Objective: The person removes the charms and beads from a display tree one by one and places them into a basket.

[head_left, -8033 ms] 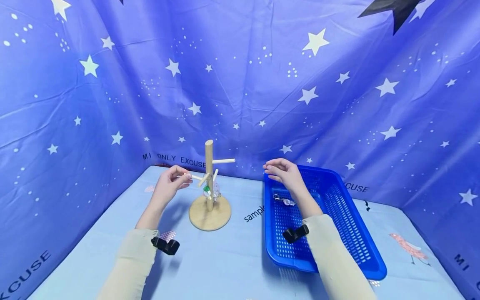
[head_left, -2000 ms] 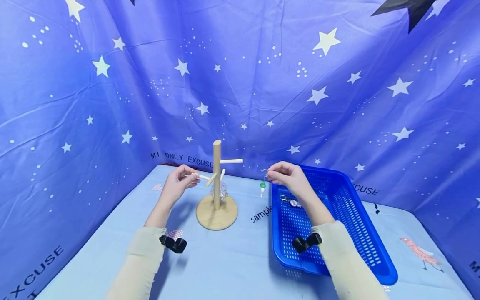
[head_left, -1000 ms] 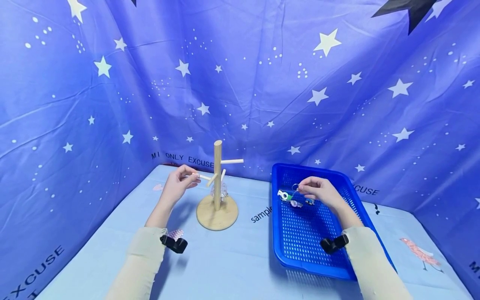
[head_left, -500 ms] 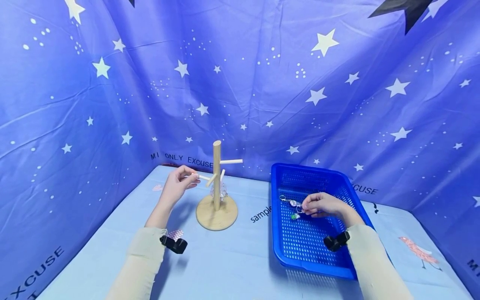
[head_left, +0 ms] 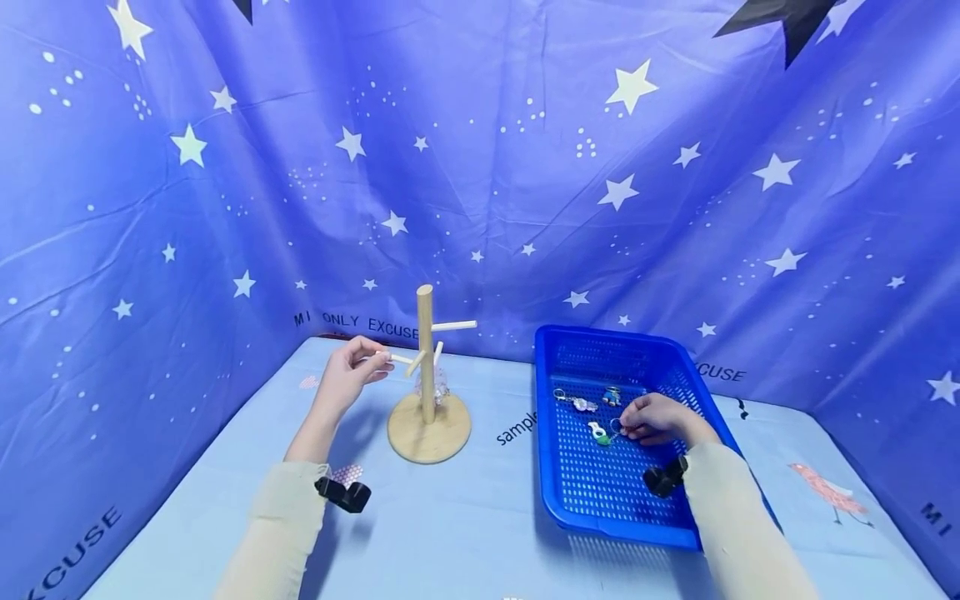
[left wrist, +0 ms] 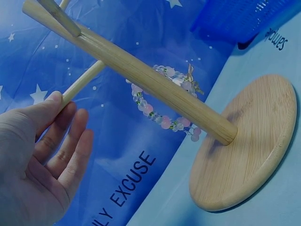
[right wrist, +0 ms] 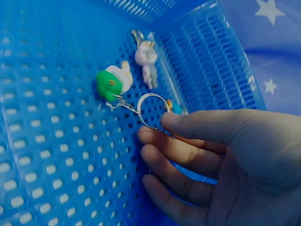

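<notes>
My left hand pinches the tip of a side peg on a wooden stand with a round base. A bracelet of pink and clear beads hangs on the stand behind its post. Inside the blue basket, my right hand pinches the metal ring of a green-and-white figure keychain. Its figure lies on the perforated basket floor, left of the fingertips. Beyond it lie a pale pink figure keychain and a small blue figure keychain.
The stand is left of the basket on a pale blue cloth printed with lettering and birds. Blue curtains with stars rise behind and at both sides. The basket's walls surround the right hand.
The green-and-white keychain hung on the stand earlier. My right hand has since taken it off, carried it right over the basket and lowered it inside. The left hand stays at the peg.
</notes>
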A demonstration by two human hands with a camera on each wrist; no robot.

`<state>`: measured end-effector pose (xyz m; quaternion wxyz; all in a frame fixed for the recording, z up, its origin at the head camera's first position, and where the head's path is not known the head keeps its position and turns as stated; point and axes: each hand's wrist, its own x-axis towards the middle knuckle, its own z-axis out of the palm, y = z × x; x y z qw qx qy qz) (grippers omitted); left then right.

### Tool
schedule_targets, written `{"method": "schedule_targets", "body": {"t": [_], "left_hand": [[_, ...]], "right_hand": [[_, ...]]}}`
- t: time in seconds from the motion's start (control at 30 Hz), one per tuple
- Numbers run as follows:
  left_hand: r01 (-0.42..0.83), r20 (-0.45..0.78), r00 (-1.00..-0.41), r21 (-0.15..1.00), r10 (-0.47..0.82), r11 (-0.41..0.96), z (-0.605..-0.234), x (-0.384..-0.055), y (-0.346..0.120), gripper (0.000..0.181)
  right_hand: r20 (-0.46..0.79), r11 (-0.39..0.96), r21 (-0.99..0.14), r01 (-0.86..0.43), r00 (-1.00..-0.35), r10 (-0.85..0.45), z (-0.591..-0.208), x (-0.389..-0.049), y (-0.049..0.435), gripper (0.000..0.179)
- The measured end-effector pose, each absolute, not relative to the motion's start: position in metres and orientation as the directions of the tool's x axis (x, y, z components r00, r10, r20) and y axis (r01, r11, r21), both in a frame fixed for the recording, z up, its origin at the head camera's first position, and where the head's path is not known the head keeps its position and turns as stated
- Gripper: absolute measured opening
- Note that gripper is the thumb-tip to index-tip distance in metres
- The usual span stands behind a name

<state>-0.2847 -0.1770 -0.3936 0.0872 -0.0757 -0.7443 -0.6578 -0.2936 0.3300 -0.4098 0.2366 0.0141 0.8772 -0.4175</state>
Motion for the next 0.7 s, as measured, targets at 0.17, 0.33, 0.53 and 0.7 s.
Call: {"method": "schedule_targets", "body": {"t": [0.17, 0.33, 0.53, 0.7], "left_hand": [[0.228, 0.230, -0.973, 0.966, 0.000, 0.121, -0.393, -0.283, -0.177, 0.025], [0.235, 0.236, -0.972, 0.966, -0.001, 0.110, -0.392, -0.283, -0.176, 0.022], [0.231, 0.232, -0.973, 0.967, 0.001, 0.109, -0.394, -0.283, -0.178, 0.023], [0.243, 0.243, -0.970, 0.963, 0.010, 0.118, -0.396, -0.281, -0.178, 0.027]], "right_hand": [[-0.420, 0.640, -0.722, 0.263, -0.902, -0.103, -0.411, -0.294, 0.332, 0.020], [-0.376, 0.625, -0.746, 0.231, -0.920, -0.108, -0.409, -0.296, 0.332, 0.021], [-0.295, 0.553, -0.820, 0.148, -0.937, -0.186, -0.404, -0.297, 0.329, 0.026], [-0.224, 0.492, -0.866, 0.088, -0.948, -0.225, -0.397, -0.295, 0.324, 0.036]]}}
